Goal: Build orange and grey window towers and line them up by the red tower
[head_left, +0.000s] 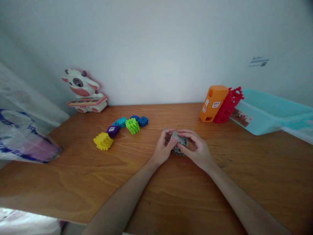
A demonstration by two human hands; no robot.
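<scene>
**Q:** What writing shows?
**A:** None is legible. The small printed label (pixel 258 61) on the white wall, the picture sticker (pixel 241 117) on the tub and the white stickers (pixel 215 104) on the orange block tower are too small or blurred to read.

**Q:** Which containers appear?
**A:** A turquoise plastic tub (pixel 259 112) sits at the right end of the brown wooden table (pixel 73 182). A translucent plastic bag with blue print (pixel 24 138) lies at the left edge.

**Q:** What stands around?
**A:** A white-and-pink toy cow with a keyboard (pixel 83 91) stands by the wall. A red block tower (pixel 227 107) leans against the orange block tower (pixel 213 103). Yellow, purple, teal, green and blue knobbly plastic blocks (pixel 122 129) lie in a row.

**Q:** And the hands?
**A:** The left hand (pixel 162 148) and right hand (pixel 197 151) are closed around a grey interlocking plastic block (pixel 178 141), mid-table.
</scene>
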